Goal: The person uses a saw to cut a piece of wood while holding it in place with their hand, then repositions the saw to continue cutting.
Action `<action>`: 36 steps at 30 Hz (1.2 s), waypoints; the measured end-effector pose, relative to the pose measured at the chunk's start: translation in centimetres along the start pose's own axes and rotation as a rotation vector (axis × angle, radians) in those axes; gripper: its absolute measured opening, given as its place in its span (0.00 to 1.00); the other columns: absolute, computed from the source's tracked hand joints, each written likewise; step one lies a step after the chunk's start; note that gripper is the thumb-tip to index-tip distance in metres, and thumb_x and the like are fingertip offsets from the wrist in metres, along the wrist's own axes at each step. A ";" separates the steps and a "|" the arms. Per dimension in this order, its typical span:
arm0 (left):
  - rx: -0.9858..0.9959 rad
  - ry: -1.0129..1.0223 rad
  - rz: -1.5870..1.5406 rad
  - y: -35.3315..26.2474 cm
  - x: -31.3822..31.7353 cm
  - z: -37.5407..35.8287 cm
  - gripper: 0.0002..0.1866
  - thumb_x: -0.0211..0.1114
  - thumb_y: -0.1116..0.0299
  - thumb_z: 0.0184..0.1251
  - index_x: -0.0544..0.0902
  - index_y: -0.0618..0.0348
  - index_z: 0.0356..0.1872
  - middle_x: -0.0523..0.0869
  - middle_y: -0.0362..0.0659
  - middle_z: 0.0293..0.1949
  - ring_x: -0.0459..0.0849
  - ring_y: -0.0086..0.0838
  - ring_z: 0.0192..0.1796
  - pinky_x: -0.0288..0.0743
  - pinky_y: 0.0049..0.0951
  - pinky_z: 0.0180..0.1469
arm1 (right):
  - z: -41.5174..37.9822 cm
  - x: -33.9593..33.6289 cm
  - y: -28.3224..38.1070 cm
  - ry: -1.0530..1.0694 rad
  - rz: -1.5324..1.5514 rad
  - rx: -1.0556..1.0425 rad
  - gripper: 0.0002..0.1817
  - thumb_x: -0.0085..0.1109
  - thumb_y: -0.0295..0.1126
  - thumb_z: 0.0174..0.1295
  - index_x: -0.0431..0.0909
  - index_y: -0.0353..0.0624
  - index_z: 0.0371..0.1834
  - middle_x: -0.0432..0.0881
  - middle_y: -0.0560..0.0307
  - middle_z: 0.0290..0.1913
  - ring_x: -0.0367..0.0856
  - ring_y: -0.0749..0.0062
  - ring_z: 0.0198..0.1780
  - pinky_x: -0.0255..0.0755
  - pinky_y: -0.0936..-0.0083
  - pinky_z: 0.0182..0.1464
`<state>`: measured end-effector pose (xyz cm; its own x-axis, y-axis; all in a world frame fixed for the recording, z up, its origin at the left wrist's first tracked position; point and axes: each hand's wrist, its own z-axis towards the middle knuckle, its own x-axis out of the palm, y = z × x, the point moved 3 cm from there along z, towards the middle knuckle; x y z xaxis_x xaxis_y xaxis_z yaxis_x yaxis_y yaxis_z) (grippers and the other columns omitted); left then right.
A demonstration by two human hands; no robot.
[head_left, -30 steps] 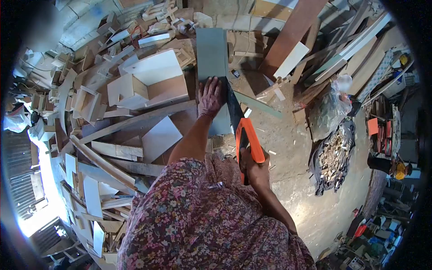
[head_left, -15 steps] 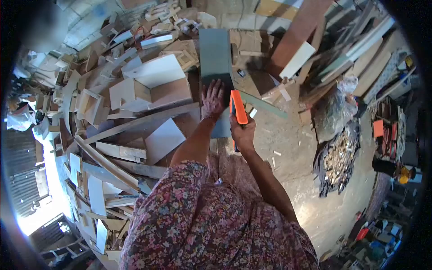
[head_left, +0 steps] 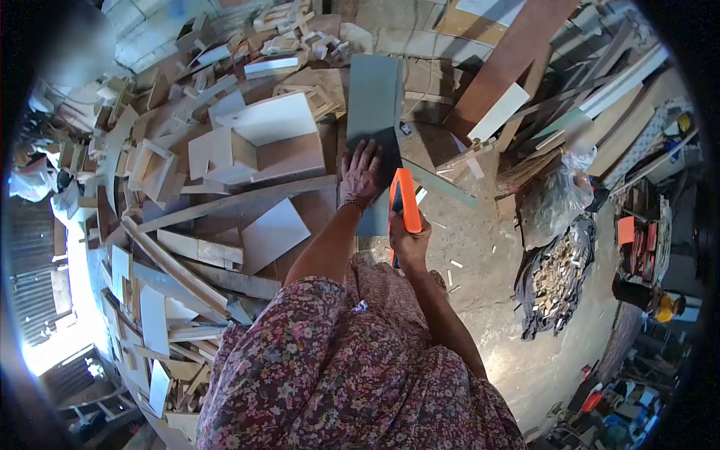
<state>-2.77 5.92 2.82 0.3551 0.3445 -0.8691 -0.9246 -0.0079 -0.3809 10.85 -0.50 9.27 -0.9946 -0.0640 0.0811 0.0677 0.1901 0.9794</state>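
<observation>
While left hand [head_left: 360,174] lies flat, fingers spread, on grey-green board [head_left: 373,97], right hand [head_left: 409,241] grips orange-handled saw [head_left: 406,201].

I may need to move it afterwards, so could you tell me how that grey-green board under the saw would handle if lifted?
The grey-green board looks flat and straight, so probably stiff. It is long and thin, so likely light but awkward at one end. The left hand presses it flat while the right hand grips the orange-handled handsaw, suggesting it slides easily.
</observation>
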 end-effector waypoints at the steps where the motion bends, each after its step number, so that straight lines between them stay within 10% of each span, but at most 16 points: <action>1: -0.022 0.008 0.014 -0.1 -0.3 -0.1 0.28 0.52 0.64 0.54 0.65 0.50 0.60 0.61 0.41 0.64 0.56 0.34 0.67 0.46 0.48 0.65 | 0.0 -0.1 -0.1 0.008 -0.018 0.045 0.07 0.60 0.26 0.54 0.74 0.36 0.33 0.73 0.65 0.25 0.67 0.85 0.28 0.64 0.82 0.29; 14: -0.037 -0.053 0.149 0.8 0.5 0.0 0.27 0.54 0.64 0.54 0.66 0.50 0.59 0.62 0.41 0.63 0.56 0.35 0.67 0.42 0.46 0.67 | -2.8 0.7 3.6 -0.031 -0.324 -0.141 0.08 0.59 0.29 0.53 0.71 0.36 0.28 0.71 0.59 0.22 0.67 0.81 0.26 0.64 0.77 0.29; 21: -0.033 -0.088 0.052 0.7 0.8 -0.1 0.29 0.57 0.63 0.52 0.67 0.50 0.59 0.62 0.40 0.63 0.56 0.33 0.67 0.42 0.48 0.67 | -8.2 -3.3 6.0 0.006 -0.151 0.175 0.06 0.55 0.26 0.56 0.68 0.41 0.26 0.68 0.66 0.17 0.64 0.86 0.16 0.56 0.83 0.17; 28: -0.039 -0.063 0.023 0.9 0.7 -0.2 0.27 0.51 0.66 0.55 0.65 0.49 0.60 0.61 0.40 0.64 0.55 0.34 0.67 0.42 0.48 0.67 | -8.3 -3.3 4.7 0.040 -0.140 0.276 0.12 0.57 0.27 0.56 0.73 0.32 0.41 0.72 0.64 0.24 0.65 0.85 0.25 0.63 0.81 0.27; 33: 0.004 -0.109 0.102 1.4 1.7 -0.2 0.27 0.51 0.66 0.55 0.65 0.50 0.60 0.61 0.40 0.64 0.55 0.34 0.67 0.43 0.48 0.67 | -3.5 0.0 1.4 -0.032 -0.108 -0.126 0.06 0.55 0.25 0.55 0.68 0.41 0.24 0.69 0.66 0.16 0.64 0.86 0.16 0.57 0.83 0.17; 36: 0.030 -0.059 0.197 1.2 1.4 -0.4 0.28 0.53 0.65 0.53 0.64 0.50 0.60 0.61 0.40 0.64 0.55 0.34 0.67 0.43 0.48 0.67 | -1.1 -0.1 0.9 0.012 -0.166 -0.011 0.05 0.55 0.26 0.55 0.69 0.40 0.25 0.69 0.67 0.17 0.65 0.85 0.17 0.58 0.82 0.19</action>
<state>-3.34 5.98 1.05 0.1587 0.3931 -0.9057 -0.9795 -0.0527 -0.1945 11.13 -1.44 10.33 -0.9912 -0.1054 -0.0798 -0.0966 0.1654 0.9815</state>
